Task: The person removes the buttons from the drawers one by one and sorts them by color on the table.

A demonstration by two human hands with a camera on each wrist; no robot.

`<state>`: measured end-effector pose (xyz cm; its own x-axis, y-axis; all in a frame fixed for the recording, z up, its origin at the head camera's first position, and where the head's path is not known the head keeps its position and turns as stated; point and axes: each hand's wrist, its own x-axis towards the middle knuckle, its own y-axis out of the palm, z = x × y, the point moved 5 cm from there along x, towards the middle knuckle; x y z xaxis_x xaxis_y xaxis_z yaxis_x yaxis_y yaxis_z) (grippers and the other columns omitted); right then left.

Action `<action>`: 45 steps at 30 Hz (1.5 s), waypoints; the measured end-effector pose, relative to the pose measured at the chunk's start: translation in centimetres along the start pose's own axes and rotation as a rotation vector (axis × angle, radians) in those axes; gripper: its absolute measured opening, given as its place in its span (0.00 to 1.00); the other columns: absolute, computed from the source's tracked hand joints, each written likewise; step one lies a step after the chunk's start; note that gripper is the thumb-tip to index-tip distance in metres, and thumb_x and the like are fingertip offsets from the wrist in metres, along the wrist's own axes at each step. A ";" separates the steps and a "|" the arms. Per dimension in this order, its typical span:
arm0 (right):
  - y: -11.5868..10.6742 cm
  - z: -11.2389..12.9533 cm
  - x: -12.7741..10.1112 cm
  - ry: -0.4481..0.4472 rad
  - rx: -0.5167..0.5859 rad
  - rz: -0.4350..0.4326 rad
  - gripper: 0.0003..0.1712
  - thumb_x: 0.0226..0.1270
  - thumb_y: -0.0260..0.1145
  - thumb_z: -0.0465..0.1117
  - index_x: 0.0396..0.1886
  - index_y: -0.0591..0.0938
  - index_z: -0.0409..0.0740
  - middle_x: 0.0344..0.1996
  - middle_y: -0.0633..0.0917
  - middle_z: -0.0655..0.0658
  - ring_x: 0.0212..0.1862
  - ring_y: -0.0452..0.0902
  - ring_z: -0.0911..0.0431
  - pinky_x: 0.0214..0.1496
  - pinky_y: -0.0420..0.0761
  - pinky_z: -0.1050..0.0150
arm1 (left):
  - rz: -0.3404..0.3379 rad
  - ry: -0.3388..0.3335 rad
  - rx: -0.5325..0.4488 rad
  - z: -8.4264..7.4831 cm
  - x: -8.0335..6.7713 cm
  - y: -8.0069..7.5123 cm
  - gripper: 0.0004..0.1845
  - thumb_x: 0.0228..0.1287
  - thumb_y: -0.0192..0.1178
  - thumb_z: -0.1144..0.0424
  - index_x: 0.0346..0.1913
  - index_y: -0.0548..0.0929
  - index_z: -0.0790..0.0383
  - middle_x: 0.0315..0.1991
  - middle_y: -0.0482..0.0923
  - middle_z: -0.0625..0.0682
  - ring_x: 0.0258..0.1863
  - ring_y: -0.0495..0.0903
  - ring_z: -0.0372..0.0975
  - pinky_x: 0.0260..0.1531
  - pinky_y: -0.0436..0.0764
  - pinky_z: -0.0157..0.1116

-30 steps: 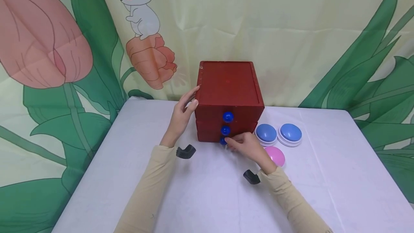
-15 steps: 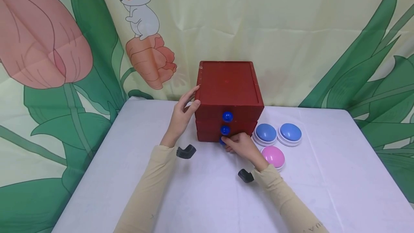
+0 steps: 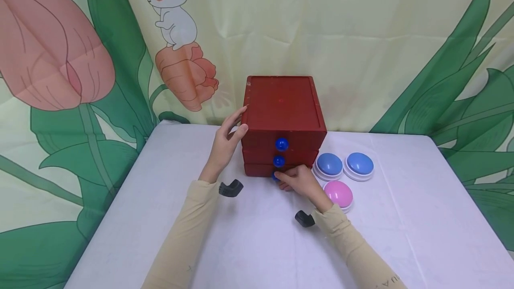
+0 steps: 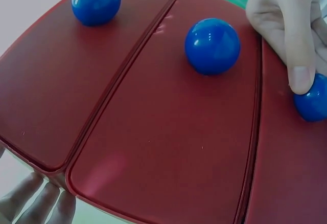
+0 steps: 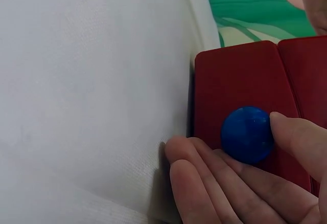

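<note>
On the near part of the white cloth-covered table (image 3: pixel 249 244), two arms in beige sleeves reach forward, each with a black wrist-mounted camera (image 3: pixel 230 188). Just beyond them, the right hand (image 3: pixel 302 183) curls its thumb and fingers round the lowest round blue knob (image 5: pixel 247 134) of the dark red wooden three-drawer chest (image 3: pixel 283 115), pinching it at the bottom drawer front, which sits flush with the drawers above it. Beside this hand lies a pink dome-shaped push button (image 3: pixel 338 193) on a white base, and a little farther back two blue dome-shaped push buttons (image 3: pixel 329 164) sit side by side, close to the chest's right side. Higher on the chest front are the middle blue knob (image 3: pixel 279 161) and top blue knob (image 3: pixel 281 144). The left hand (image 3: pixel 225 142) rests against the chest's left side, fingers straight and spread, thumb at the front corner. Behind everything hangs a printed fabric backdrop (image 3: pixel 120 48) with a tulip, green leaves and a cartoon mouse.
</note>
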<state>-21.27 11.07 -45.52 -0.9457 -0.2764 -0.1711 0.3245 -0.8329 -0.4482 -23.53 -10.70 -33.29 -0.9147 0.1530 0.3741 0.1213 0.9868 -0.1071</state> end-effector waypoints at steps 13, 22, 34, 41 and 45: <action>0.5 -0.5 -1.2 0.003 0.009 0.002 0.19 0.67 0.68 0.49 0.39 0.89 0.34 0.28 0.90 0.41 0.32 0.88 0.51 0.38 0.87 0.61 | -0.005 0.036 0.000 2.8 0.6 -0.4 0.27 0.72 0.56 0.54 0.72 0.70 0.45 0.70 0.67 0.47 0.69 0.68 0.38 0.65 0.72 0.50; 0.9 -0.5 -2.2 -0.017 -0.008 0.015 0.19 0.67 0.68 0.50 0.40 0.90 0.37 0.29 0.90 0.43 0.31 0.88 0.52 0.39 0.87 0.61 | -0.004 0.018 -0.017 2.8 0.7 -0.4 0.28 0.73 0.55 0.62 0.74 0.67 0.53 0.72 0.65 0.52 0.70 0.67 0.42 0.65 0.72 0.49; 1.1 -0.8 -3.1 -0.035 -0.028 0.026 0.20 0.67 0.68 0.52 0.41 0.90 0.39 0.29 0.90 0.43 0.32 0.88 0.53 0.40 0.86 0.62 | 0.011 -0.010 -0.008 -0.4 -0.1 0.0 0.28 0.72 0.53 0.65 0.74 0.66 0.60 0.71 0.65 0.57 0.70 0.66 0.45 0.65 0.72 0.48; 1.3 -0.8 -4.1 -0.038 -0.021 0.017 0.19 0.67 0.68 0.51 0.39 0.90 0.39 0.28 0.90 0.44 0.31 0.87 0.54 0.37 0.86 0.65 | 0.012 -0.012 -0.017 -0.4 -0.1 0.1 0.28 0.73 0.53 0.65 0.74 0.66 0.60 0.71 0.65 0.57 0.70 0.66 0.45 0.66 0.71 0.49; 1.6 -0.9 -4.5 -0.054 -0.011 0.030 0.19 0.67 0.68 0.51 0.39 0.90 0.38 0.28 0.90 0.44 0.31 0.88 0.54 0.37 0.85 0.65 | 0.006 -0.002 -0.023 -0.3 -0.1 0.0 0.28 0.73 0.53 0.64 0.73 0.67 0.60 0.71 0.65 0.56 0.70 0.66 0.45 0.65 0.72 0.49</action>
<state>-16.44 11.42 -46.29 -0.9350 -0.3269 -0.1372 0.3527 -0.8185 -0.4535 -23.32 -10.71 -33.08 -0.9148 0.1590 0.3714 0.1358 0.9868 -0.0878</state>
